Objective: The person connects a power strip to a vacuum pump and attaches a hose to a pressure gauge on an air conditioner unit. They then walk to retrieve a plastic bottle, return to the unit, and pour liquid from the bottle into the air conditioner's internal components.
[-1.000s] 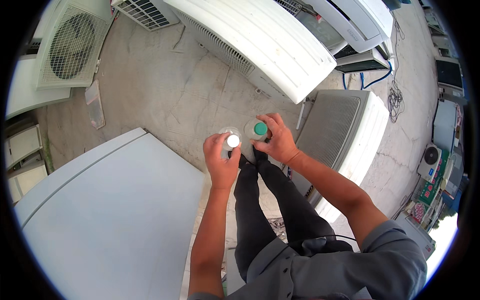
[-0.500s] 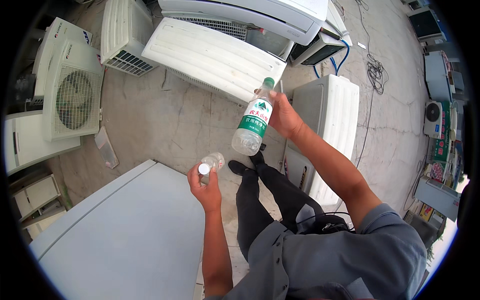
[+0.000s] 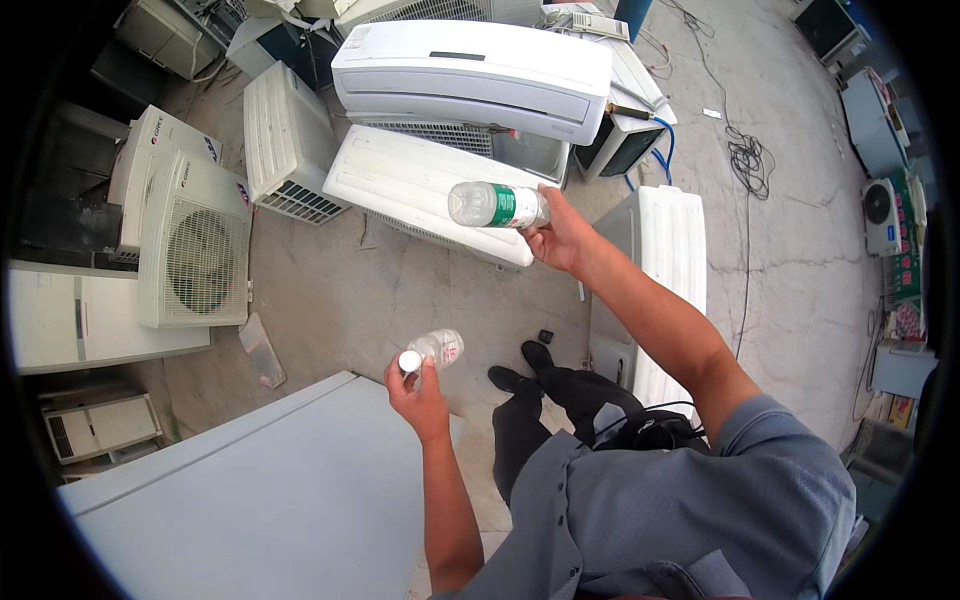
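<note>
In my right hand [image 3: 560, 232] is a larger clear plastic bottle [image 3: 476, 204] with a green and white label. It lies nearly level in the air, its base toward the left and its neck end hidden in my fingers. Behind it sits a white outdoor air-conditioner unit [image 3: 390, 178]. My left hand [image 3: 420, 402] grips a smaller clear bottle [image 3: 446, 347] near its white cap [image 3: 409, 361], with the cap toward me. This bottle has some red print and is held over the floor, beyond the edge of a pale cabinet-like box [image 3: 270, 480].
A white indoor air-conditioner unit [image 3: 475, 75] rests at the back. More outdoor units stand at the left, one with a round fan grille [image 3: 196, 258]. Another white unit [image 3: 668, 280] is right of my legs. Black cable [image 3: 750, 165] lies coiled on the concrete floor [image 3: 790, 270].
The larger bottle has tipped from steeply slanted to nearly level, its base swinging up and left. The left hand keeps its bottle. My view has shifted, showing more of the far units.
</note>
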### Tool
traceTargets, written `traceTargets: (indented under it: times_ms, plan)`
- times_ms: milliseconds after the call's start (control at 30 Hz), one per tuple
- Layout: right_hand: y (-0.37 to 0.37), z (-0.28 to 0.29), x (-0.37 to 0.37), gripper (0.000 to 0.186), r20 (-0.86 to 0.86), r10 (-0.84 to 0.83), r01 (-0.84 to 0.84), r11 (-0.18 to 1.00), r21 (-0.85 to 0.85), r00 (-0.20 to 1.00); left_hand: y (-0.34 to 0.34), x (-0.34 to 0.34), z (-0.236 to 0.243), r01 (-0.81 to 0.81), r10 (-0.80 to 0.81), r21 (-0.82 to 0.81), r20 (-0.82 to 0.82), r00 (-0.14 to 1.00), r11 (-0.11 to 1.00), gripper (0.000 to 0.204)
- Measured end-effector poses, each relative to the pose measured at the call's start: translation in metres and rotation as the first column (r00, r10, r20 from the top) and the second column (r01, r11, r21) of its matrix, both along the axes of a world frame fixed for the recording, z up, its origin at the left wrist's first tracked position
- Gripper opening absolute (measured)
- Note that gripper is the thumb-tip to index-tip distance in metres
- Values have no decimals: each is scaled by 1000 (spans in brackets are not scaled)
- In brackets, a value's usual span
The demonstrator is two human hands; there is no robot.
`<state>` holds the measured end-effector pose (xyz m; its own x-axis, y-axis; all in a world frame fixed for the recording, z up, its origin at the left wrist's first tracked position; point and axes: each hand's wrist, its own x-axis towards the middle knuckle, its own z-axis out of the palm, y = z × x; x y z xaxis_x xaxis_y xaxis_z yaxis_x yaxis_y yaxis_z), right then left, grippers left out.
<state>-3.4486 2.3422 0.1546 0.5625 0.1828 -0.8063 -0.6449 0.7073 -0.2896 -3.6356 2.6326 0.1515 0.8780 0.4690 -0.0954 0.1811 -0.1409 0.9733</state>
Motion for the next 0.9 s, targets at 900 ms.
traceTargets:
  times_ms: [900]
  plan:
    - [43,111,-54,62,290,781,429,30,-903,554,-1,87,124,189,-161,-83,268,950,978,36]
